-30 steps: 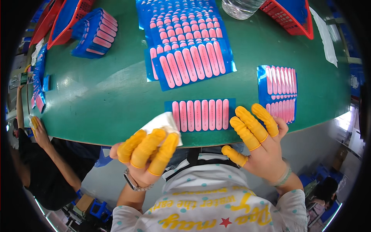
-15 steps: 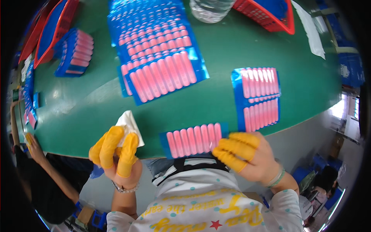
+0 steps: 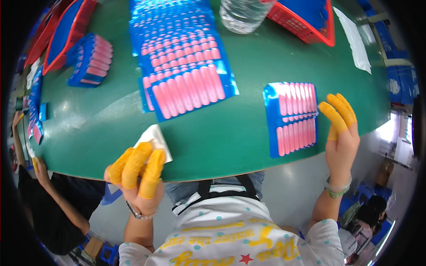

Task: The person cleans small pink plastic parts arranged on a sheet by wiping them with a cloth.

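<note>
Yellow finger covers sheathe several fingers on each hand. My left hand (image 3: 138, 177) is closed on a folded white cloth (image 3: 155, 137), resting at the table's front edge. Over at the right, my right hand (image 3: 341, 128) holds nothing, its fingers stretched out beside a small stack of blue-backed packs of pink tubes (image 3: 296, 135). The fingertips are close to that stack's right edge; whether they touch it I cannot tell. A long overlapping row of the same blue and pink packs (image 3: 188, 93) runs up the middle of the table.
A curved bundle of packs (image 3: 95, 62) lies at the left near a red basket (image 3: 82, 24). Another red basket (image 3: 304, 29) and a clear plastic container (image 3: 242, 17) stand at the back. A white strip (image 3: 353, 40) lies far right. A co-worker's hand (image 3: 42, 173) shows at the left edge.
The pack by my right hand at the front edge is gone from there. My right hand has moved right and up to the small stack and opened. My left hand still grips the cloth.
</note>
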`<state>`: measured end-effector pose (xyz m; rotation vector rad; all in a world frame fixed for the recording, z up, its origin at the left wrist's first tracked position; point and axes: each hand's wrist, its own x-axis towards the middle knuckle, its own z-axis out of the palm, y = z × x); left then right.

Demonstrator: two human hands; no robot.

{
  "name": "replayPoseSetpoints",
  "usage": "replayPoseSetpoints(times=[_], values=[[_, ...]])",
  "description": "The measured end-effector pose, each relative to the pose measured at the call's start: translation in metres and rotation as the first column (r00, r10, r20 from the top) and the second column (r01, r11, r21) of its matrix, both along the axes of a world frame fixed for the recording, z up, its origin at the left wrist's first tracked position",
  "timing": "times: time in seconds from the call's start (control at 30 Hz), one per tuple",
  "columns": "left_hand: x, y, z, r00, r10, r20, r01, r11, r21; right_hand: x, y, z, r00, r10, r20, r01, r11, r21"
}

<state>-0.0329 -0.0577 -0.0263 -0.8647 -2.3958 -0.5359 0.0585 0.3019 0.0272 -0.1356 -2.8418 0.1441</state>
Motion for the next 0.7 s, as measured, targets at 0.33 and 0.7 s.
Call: replayPoseSetpoints(times=[0.33,0.7], values=[[0.002,-0.005,0.001,0.996,-0.077,0.033,0.076,0.996,0.039,-0.058,-0.121,-0.018,0.935,0.312,0.171,-0.316,0.949,-0.007],[-0.029,0.026,0.018,0.951,-0.308,0.024,0.296,0.888,-0.351,0.006,-0.141,-0.015,0.899,0.34,0.276,-0.263,0.923,-0.28]])
